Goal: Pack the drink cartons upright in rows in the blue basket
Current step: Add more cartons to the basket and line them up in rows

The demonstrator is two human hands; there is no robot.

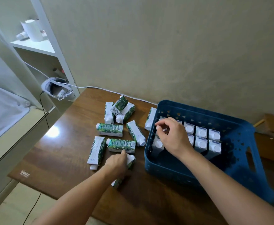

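Head view, looking down on a brown worktop [71,143] set against a beige wall. A blue basket [240,153] is seen at right of centre. Inside it, white-capped cartons [201,132] are stood upright in two rows along the far side, and one more [157,146] is stood at the near left corner. The right hand [172,137] is held over the basket's left part, its fingers [159,127] curled with the tips drawn together above a carton top; whether anything is pinched cannot be told. At centre frame, green-and-white loose cartons [115,129] are scattered flat on the worktop, with one [150,118] just beside the basket's left wall. The left hand [116,163] is laid at lower centre on a lying carton [130,160], fingers closed around it. A white headset [56,88] with a cable is seen at upper left, by a white shelf [35,46].
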